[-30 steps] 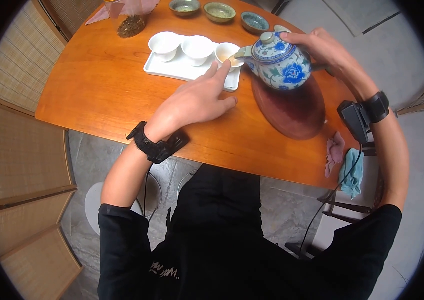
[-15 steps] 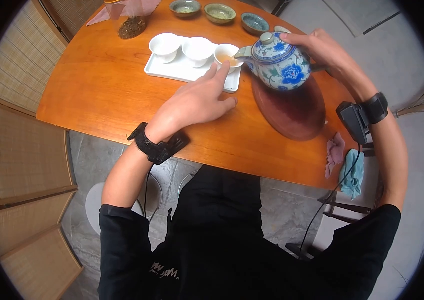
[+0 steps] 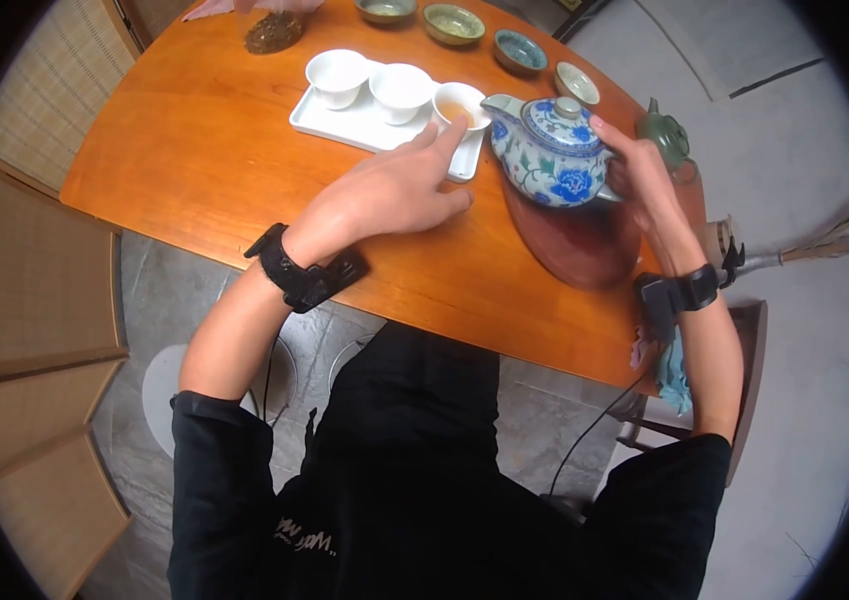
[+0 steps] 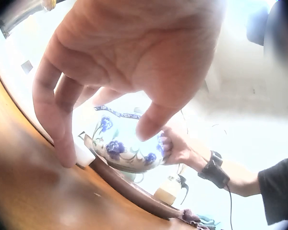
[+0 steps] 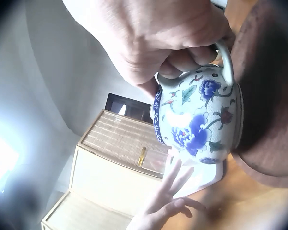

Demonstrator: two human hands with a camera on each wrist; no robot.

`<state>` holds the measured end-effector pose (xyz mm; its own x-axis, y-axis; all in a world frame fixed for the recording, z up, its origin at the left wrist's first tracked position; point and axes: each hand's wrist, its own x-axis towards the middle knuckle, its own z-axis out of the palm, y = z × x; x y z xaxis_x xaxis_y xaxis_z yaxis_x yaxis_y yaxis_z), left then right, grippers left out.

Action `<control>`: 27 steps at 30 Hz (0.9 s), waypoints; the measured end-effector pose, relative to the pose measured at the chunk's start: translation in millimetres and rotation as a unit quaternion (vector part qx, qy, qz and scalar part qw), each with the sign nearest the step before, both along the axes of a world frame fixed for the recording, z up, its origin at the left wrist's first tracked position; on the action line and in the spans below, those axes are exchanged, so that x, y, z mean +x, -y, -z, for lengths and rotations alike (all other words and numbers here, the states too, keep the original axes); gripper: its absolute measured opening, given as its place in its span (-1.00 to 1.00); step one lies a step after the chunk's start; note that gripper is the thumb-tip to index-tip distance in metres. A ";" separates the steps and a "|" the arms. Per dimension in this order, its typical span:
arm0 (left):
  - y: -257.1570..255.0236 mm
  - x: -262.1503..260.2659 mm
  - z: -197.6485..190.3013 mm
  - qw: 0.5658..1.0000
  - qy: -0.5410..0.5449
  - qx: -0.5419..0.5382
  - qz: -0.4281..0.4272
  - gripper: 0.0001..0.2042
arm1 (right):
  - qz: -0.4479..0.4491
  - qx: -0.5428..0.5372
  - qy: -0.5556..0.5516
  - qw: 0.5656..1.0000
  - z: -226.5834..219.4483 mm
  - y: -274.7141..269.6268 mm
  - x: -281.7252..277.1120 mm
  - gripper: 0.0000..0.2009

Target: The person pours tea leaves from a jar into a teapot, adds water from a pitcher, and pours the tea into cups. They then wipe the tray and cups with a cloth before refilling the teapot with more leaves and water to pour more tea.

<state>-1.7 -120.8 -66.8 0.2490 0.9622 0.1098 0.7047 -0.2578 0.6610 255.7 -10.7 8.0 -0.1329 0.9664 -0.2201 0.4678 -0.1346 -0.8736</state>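
Note:
My right hand (image 3: 640, 175) grips the handle of a white teapot (image 3: 557, 150) with blue flowers, its thumb up by the lid. The teapot is held above a dark red oval board (image 3: 575, 250), its spout close beside the rim of the rightmost white cup (image 3: 444, 118), which has amber tea in it. My left hand (image 3: 385, 195) reaches over the front of the white tray (image 3: 357, 132) with fingers stretched out, the fingertips at that cup. Two more white cups, the left one (image 3: 338, 80) and the middle one (image 3: 401, 95), stand on the tray. The right wrist view shows fingers curled round the teapot handle (image 5: 225, 62).
Several small glazed bowls, among them a green bowl (image 3: 455, 25), line the far edge of the table. A green teapot (image 3: 663, 138) stands at the right edge. A jar with dark contents (image 3: 275, 33) is at the back left. Cloths (image 3: 673, 375) hang near the front right.
The teapot has moved back from the cup and lower, its spout now raised and out of the cup. My left hand stays at the cup. The head view has shifted, showing the green teapot.

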 end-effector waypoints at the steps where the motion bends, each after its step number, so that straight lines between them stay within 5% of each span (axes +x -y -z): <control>1: 1.3 0.3 -1.0 1.000 0.015 -0.002 0.000 -0.29 | 0.009 -0.006 -0.020 1.000 7.9 -1.7 4.5 -0.68; 6: 23.9 -6.9 -11.8 0.996 0.081 0.018 -0.030 -0.44 | 0.010 -0.010 -0.102 0.995 26.3 6.5 16.7 -0.66; 8: 45.3 -22.7 -18.1 0.985 0.155 -0.057 -0.040 -0.62 | 0.011 -0.010 -0.150 0.989 33.9 9.5 23.2 -0.69; 12: 83.0 -57.4 15.8 0.959 0.242 -0.049 -0.138 -0.89 | 0.020 0.005 -0.161 0.987 23.2 13.9 24.3 -0.84; 15: 82.1 -58.6 43.9 0.926 0.246 0.069 -0.277 -0.81 | -0.010 0.010 -0.144 0.989 5.4 8.9 15.2 -0.82; 18: 77.4 -61.0 56.5 0.907 0.250 0.103 -0.322 -0.77 | -0.038 0.010 -0.106 0.994 -14.3 -3.2 -4.0 -0.77; 24: 78.9 -60.2 55.8 0.906 0.241 0.128 -0.323 -0.76 | -0.063 0.040 -0.002 0.997 -35.9 -14.3 -39.1 -0.51; 27: 78.8 -61.9 56.7 0.900 0.253 0.118 -0.335 -0.76 | -0.072 0.053 0.036 0.995 -42.7 -15.5 -51.3 -0.57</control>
<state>-63.6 -199.6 -123.5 -0.5176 0.8126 0.2678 0.3794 -0.0626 0.9231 204.4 4.8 50.7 -0.2588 0.9569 -0.1319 0.5374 0.0292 -0.8428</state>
